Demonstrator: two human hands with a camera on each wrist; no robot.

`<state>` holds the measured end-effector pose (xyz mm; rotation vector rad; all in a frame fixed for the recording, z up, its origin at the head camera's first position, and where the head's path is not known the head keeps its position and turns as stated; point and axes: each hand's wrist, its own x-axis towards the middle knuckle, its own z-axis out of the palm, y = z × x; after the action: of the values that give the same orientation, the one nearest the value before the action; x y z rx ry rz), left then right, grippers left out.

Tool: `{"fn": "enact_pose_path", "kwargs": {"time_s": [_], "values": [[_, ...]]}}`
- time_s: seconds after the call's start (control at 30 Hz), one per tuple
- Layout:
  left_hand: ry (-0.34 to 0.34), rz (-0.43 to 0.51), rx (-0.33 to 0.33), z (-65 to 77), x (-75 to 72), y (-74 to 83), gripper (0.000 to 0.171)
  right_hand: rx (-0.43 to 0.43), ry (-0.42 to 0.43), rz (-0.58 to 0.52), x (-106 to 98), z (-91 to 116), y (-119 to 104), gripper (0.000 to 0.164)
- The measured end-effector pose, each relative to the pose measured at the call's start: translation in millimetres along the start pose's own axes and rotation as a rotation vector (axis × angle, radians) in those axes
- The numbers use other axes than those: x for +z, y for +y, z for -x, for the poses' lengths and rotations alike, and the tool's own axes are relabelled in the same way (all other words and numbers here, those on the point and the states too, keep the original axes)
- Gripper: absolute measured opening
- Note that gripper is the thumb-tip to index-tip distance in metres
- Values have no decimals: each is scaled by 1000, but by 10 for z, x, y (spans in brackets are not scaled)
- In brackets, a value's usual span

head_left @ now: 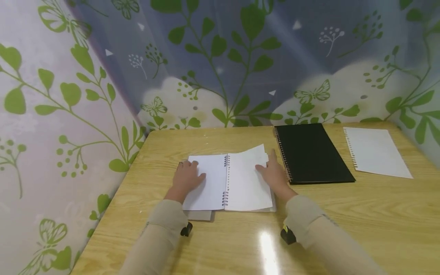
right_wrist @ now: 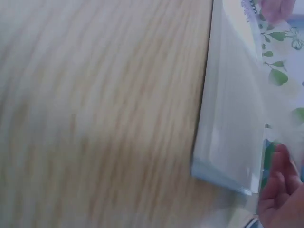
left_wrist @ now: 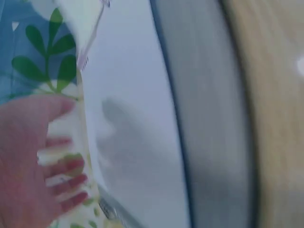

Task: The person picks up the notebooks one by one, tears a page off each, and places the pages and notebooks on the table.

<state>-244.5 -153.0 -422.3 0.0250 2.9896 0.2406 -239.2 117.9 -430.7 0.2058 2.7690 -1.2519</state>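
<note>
A pale wooden tabletop (head_left: 343,229) fills the lower frame, bearing an open white-paged spiral notebook (head_left: 225,183) at centre, a black-covered spiral notebook (head_left: 314,152) right of centre, and a loose white sheet (head_left: 374,152) far right. The right hand (head_left: 276,175) pinches a lifted right page (head_left: 247,183); the left hand (head_left: 185,177), fingers apart, is at the left page's (head_left: 210,183) edge.

"Any pattern on the open, white-paged, rectangular spiral-bound paper notebook (head_left: 214,183)?"

"Plain, like the loose white punched paper sheet (head_left: 376,152) and the rectangular black spiral-bound book (head_left: 314,153)."

"And the flat yellow-brown wooden tabletop (head_left: 371,217)?"

"Streaked with grain. The blue-grey and white wall covering (head_left: 295,47) bears green leaves (head_left: 252,23) and butterflies (head_left: 312,93)."
</note>
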Motion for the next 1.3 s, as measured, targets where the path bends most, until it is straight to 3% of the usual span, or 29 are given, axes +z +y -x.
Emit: {"fn": "enact_pose_path", "kwargs": {"time_s": [0.07, 0.13, 0.27, 0.37, 0.63, 0.97, 1.13, 1.3], "values": [[-21, 12, 126, -60, 17, 122, 55, 37, 40, -17, -4, 0, 18, 65], [-86, 32, 191, -132, 41, 245, 53, 48, 72, 3, -4, 8, 34, 51], [-242, 55, 148, -235, 124, 385, 55, 29, 78, 91, 13, 54, 69, 34], [-294, 52, 104, -251, 156, 403, 56, 15, 63, 123, 28, 60, 86, 34], [-299, 73, 86, -237, 151, 438, 54, -18, 48, 130, 35, -14, 158, 31], [-301, 30, 116, -196, 127, 445, 54, -21, -32, 23, 40, 57, 170, 32], [-306, 30, 124, -179, 94, 482, 54, -31, -39, 66, 23, 74, 184, 37], [-303, 16, 112, -155, 104, 488, 54, -107, -53, 136, 26, 78, 230, 32]]}}
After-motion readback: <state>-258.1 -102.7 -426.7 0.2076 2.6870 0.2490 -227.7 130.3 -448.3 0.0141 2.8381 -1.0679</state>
